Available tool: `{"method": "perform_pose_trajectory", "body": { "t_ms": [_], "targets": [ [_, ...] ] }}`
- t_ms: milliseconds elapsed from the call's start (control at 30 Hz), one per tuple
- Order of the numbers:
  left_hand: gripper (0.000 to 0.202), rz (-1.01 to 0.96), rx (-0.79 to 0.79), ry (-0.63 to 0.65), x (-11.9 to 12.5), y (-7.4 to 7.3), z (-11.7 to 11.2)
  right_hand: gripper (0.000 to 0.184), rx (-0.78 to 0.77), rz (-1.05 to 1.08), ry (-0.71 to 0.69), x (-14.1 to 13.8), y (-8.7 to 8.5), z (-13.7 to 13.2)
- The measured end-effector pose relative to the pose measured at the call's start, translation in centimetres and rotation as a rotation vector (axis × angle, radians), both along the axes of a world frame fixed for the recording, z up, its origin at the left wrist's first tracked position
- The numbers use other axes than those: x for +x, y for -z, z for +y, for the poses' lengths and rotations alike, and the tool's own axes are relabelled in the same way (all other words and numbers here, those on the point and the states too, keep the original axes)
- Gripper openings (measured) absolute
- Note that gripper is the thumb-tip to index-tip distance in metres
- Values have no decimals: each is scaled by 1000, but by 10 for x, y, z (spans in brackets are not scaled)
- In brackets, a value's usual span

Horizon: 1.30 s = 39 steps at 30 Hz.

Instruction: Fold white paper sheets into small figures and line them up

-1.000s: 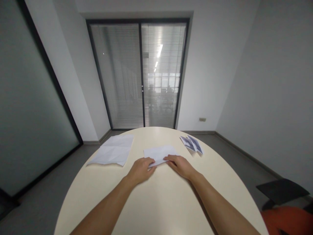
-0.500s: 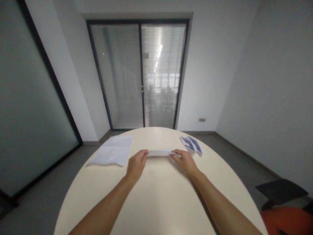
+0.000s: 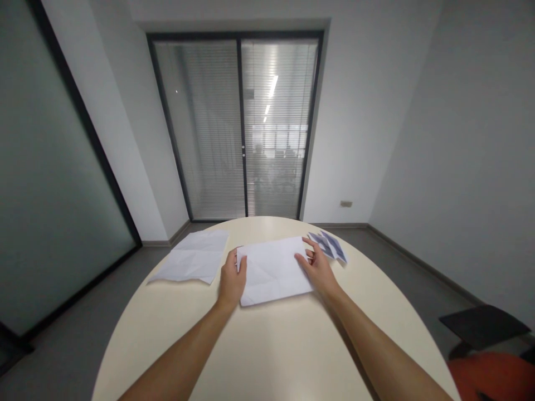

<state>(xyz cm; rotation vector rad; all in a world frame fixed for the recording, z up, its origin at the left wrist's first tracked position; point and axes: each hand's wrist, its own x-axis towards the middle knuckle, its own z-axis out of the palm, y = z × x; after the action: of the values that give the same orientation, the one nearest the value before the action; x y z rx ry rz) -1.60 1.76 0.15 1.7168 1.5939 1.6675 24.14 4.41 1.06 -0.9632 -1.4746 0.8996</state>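
Observation:
A white sheet of paper (image 3: 271,273), faintly creased, is held between my two hands over the table, its broad face tilted up toward me. My left hand (image 3: 233,281) grips its left edge, thumb on the near face and fingers behind. At the right edge, my right hand (image 3: 320,270) pinches the paper with the thumb in front and the fingers spread around the upper corner. Left of my left hand lies another white paper (image 3: 192,256) with fold lines. Just beyond my right hand rests a folded paper with blue-grey printing (image 3: 332,245).
The round cream table (image 3: 259,345) fills the lower middle. A chair with an orange seat (image 3: 493,376) and a black armrest (image 3: 485,324) stands at the lower right. Behind the table is a glass door with blinds (image 3: 238,128); a frosted panel (image 3: 54,167) is at the left.
The paper in my hands has gone from a nearly edge-on strip to a broad face tilted toward me. My right thumb now lies over its front. The other papers have not moved.

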Motion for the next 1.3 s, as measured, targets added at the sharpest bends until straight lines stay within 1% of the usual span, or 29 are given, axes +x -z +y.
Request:
{"method": "perform_pose_trajectory", "body": {
  "t_ms": [33,100,133,167,233,267,333,367,433,500,567,600,667,733,800,867,967,1033,1100,1200,1300],
  "targets": [
    [42,23,-7,4,0,2,0,65,-2,-33,16,1,1,1],
    [62,118,31,8,1,4,0,60,-1,-133,61,5,4,4],
    [68,183,67,12,2,4,-1,57,8,-198,85,7,7,6],
    [69,255,104,36,2,3,-3,53,21,-265,108,9,10,7],
    [63,415,129,166,4,2,-7,47,57,-374,131,13,16,10],
    [61,498,107,265,5,2,-10,44,65,-415,128,14,18,11],
    [62,642,25,470,7,2,-16,42,68,-480,128,16,20,12],
    [64,695,-22,544,8,2,-19,41,80,-513,138,16,20,11],
    [62,765,-103,606,11,2,-25,38,156,-598,167,14,16,8],
    [52,818,-153,595,14,1,-29,32,273,-691,171,10,9,2],
    [44,862,-166,566,15,-4,-31,28,333,-747,133,1,1,-6],
    [41,881,-158,552,16,-7,-32,30,343,-757,83,-4,-2,-10],
    [39,902,-128,525,17,-14,-34,33,352,-780,-71,-13,-6,-19],
    [36,910,-101,505,18,-21,-36,35,362,-836,-224,-20,-6,-25],
    [32,918,-88,493,17,-27,-37,36,357,-894,-266,-21,-1,-26],
    [28,930,-83,503,16,-30,-38,37,330,-947,-238,-17,4,-23],
    [27,921,-64,561,13,-30,-39,37,266,-1001,-108,-7,10,-16],
    [32,902,-49,615,11,-28,-40,36,246,-1022,-23,-1,10,-12],
    [44,895,-45,656,9,-25,-40,33,263,-1029,29,2,8,-10],
    [53,911,-52,641,7,-20,-38,30,327,-997,32,-1,3,-11],
    [56,930,-59,576,5,-16,-35,33,356,-921,-63,-7,-5,-16]
  ]
}}
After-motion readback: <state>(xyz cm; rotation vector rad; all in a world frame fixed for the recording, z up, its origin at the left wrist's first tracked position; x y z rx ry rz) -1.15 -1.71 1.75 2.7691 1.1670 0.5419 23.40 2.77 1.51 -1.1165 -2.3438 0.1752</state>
